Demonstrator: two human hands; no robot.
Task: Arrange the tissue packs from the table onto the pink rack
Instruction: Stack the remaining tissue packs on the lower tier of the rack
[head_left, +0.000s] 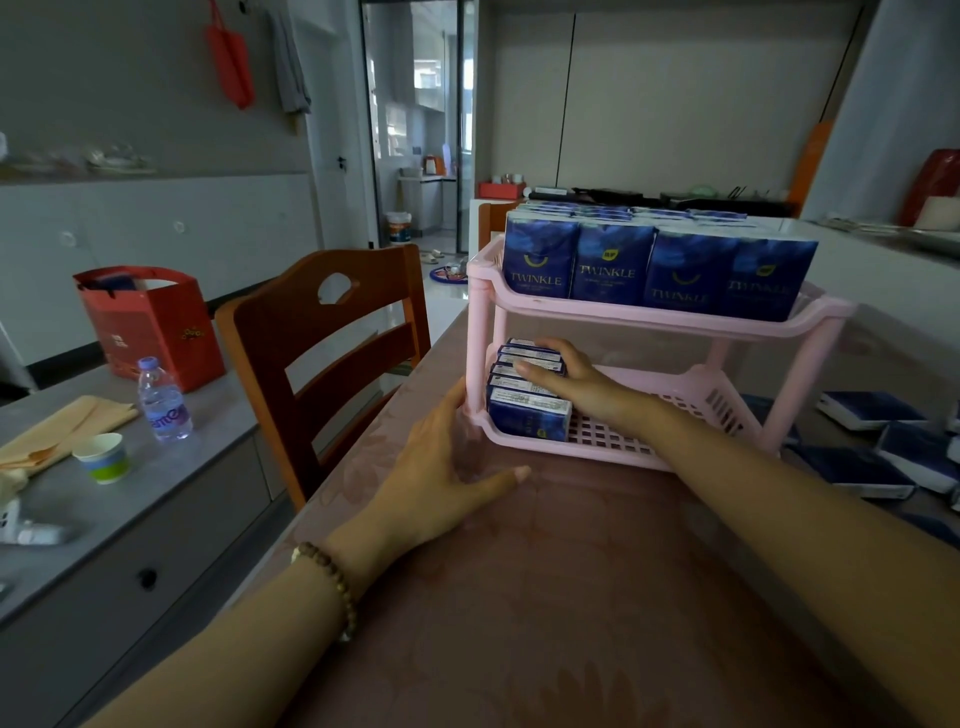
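A two-tier pink rack (660, 321) stands on the table. Its top shelf is full of upright blue tissue packs (613, 270). On the lower shelf a row of several blue packs (527, 410) stands at the left end. My right hand (563, 376) reaches into the lower shelf, with its fingers laid over the tops and right side of that row. My left hand (441, 457) rests flat on the table against the rack's front left leg, fingers straight. More blue packs (872, 410) lie loose on the table to the right of the rack.
The table (545, 597) has a pinkish patterned cloth. A wooden chair (332, 364) stands at its left edge. Beyond it, a grey cabinet holds a water bottle (162, 400), a paper cup (102, 457) and a red bag (150, 322).
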